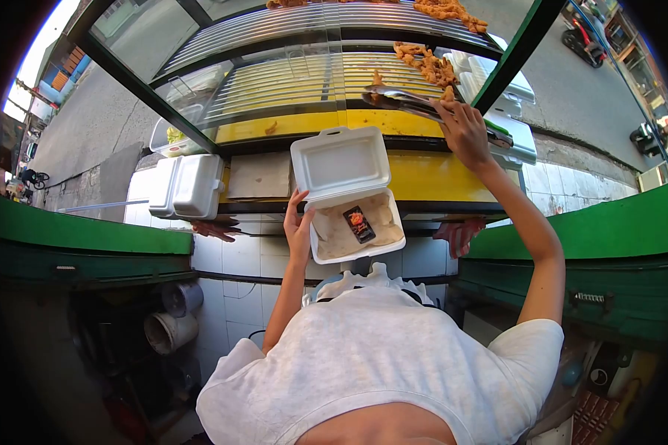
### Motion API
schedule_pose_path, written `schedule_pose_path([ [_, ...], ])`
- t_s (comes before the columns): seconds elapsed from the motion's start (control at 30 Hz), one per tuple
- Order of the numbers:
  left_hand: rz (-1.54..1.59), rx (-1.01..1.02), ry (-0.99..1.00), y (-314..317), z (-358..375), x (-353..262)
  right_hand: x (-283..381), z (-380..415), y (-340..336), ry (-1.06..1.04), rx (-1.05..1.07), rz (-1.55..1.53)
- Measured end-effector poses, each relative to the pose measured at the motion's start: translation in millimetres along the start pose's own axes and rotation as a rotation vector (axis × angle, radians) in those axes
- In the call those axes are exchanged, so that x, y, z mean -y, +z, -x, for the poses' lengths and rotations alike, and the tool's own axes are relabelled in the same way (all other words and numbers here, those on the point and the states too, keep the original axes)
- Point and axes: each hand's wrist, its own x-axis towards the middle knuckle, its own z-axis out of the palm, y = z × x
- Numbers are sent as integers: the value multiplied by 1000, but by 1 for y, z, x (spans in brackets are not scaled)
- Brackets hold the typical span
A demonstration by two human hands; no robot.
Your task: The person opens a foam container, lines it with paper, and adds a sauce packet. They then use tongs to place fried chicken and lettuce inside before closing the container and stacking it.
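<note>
My left hand grips the left side of an open white foam takeaway box, its lid tilted up toward the display case. Brown paper lines the box, and a small black packet with a red picture lies on it. My right hand is closed around metal tongs with green on the handle. The tongs point left into the case, their tips over the lower rack, close to a piece of fried chicken. More fried chicken lies at the rack's right.
Glass and a green frame surround the case. An upper rack also bears fried food. Closed foam boxes are stacked at left, beside brown paper sheets. Other foam boxes stand at right. A street with a red motorbike lies beyond.
</note>
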Motion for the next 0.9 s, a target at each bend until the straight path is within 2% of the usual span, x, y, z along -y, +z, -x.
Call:
schedule_pose_path([
  [0.37, -50, 61, -44, 18, -11, 47, 45, 89, -29, -115, 39, -223],
  [0.43, -49, 71, -18, 18, -15, 62, 53, 100, -29, -141, 28, -237],
  [0.5, -168, 83, 123, 19, -21, 74, 61, 112, -27, -173, 69, -265],
  [0.57, -171, 97, 129, 20, -22, 79, 67, 119, -24, -195, 66, -258],
  [0.63, -127, 94, 43, 29, -21, 67, 71, 125, -23, -241, 108, -289],
  [0.77, -129, 77, 35, 33, -26, 68, 77, 135, -14, -221, 111, -336],
  [0.83, -100, 60, -72, 36, -26, 65, 79, 132, -13, -222, 110, -349],
  [0.9, -114, 65, -16, 39, -28, 68, 79, 131, -11, -223, 108, -363],
])
